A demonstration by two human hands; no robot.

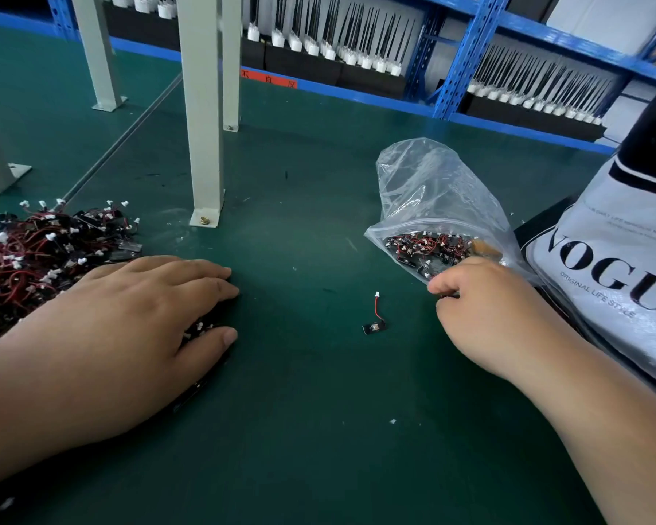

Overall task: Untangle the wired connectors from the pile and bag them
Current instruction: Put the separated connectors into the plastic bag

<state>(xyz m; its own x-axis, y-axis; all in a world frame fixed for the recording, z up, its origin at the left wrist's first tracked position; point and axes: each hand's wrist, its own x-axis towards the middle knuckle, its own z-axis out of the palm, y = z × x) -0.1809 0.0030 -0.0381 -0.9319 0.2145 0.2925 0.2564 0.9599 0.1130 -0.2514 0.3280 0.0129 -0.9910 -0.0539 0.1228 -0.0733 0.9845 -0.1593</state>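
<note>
The green bench [300, 411] carries a pile of wired connectors [35, 255] at its left, one loose connector [375, 320] near the middle, a clear bag [432, 191] at the right, and grey posts [205, 145] bolted farther back.

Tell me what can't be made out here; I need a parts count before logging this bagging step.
Head view:
1. Tangled pile of red-and-black wired connectors: cut off by the left edge.
2. Parts under the left hand: covered by palm and fingers.
3. Connectors in the clear plastic zip bag the right hand pinches: too small, heaped.
4. White printed tote: cut off by the right edge.
</note>
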